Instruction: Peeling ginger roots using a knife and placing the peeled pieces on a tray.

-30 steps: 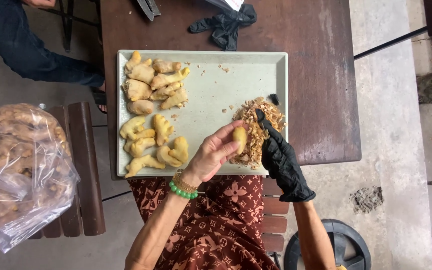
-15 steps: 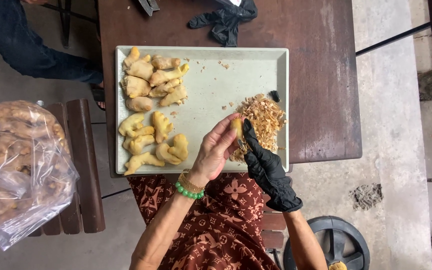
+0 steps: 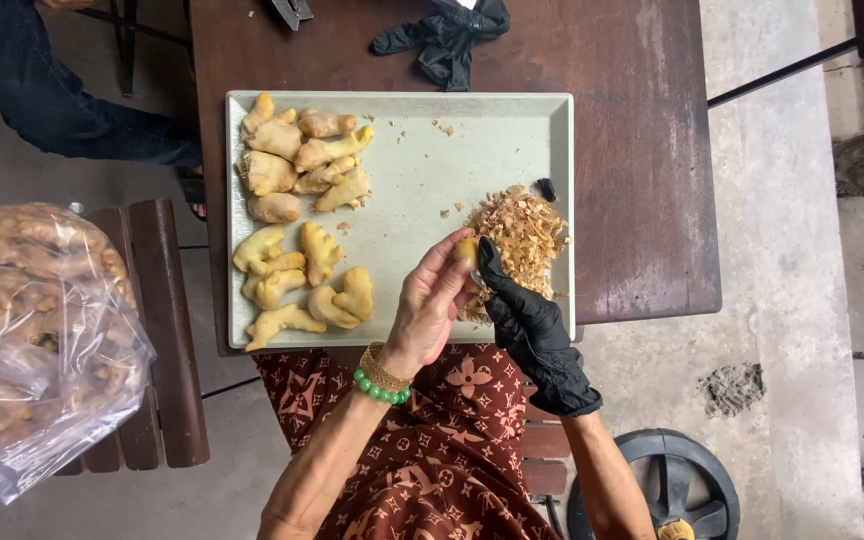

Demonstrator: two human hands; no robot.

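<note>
My left hand point(image 3: 427, 305), bare with a green bead bracelet, holds a small yellow ginger piece point(image 3: 466, 250) over the right part of a pale green tray point(image 3: 472, 130). My right hand point(image 3: 527, 325), in a black glove, presses against that piece and grips a small metal tool, mostly hidden. Right behind the hands a heap of brown peelings point(image 3: 524, 232) lies on the tray. Several peeled ginger pieces point(image 3: 302, 160) lie in two groups on the tray's left side.
The tray sits on a dark wooden table point(image 3: 632, 150), with a spare black glove point(image 3: 447, 30) at its far edge. A clear plastic bag of ginger point(image 3: 22, 330) rests on a wooden bench point(image 3: 162, 330) at left. Another person's leg point(image 3: 42, 100) is top left, a black wheel point(image 3: 687, 485) bottom right.
Both hands stayed together over the peelings. The ginger piece has turned in my left fingers, and my gloved right hand has dropped lower, beneath the piece.
</note>
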